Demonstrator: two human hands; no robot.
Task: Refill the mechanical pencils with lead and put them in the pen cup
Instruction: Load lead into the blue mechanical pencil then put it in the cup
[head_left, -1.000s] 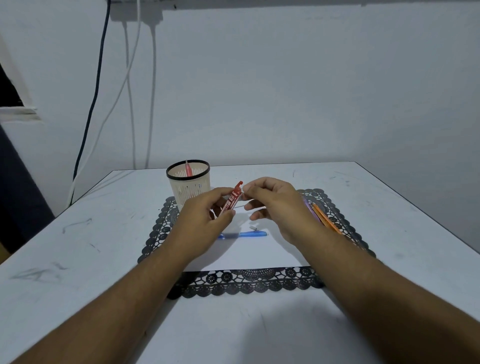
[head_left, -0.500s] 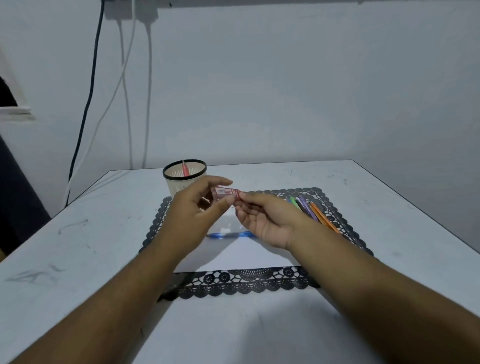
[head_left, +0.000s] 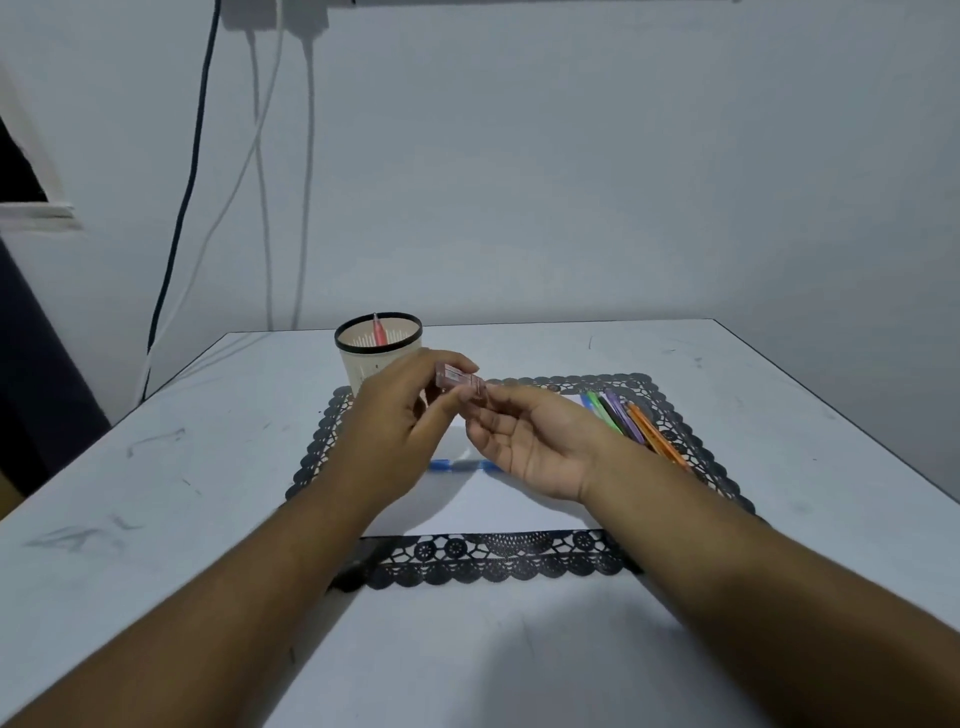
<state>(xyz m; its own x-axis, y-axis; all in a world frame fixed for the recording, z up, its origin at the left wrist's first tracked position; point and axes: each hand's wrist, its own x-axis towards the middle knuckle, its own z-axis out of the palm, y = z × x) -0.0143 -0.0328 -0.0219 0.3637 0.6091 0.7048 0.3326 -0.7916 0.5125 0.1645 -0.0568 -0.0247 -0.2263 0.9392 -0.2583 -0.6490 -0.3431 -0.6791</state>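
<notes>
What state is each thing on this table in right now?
Lead case: lifted, lying level, pinched by both hands.
Left hand: grips the case.
Right hand: palm up, fingertips on the case's end.
Pen cup: upright, one pink pencil inside.
Blue pencil: lying flat on the mat.
Coloured pencils: lying side by side.

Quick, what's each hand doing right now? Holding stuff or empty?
Left hand: pinches the red lead case.
Right hand: palm up, fingertips at the case's end; whether it grips the case cannot be told.
</notes>
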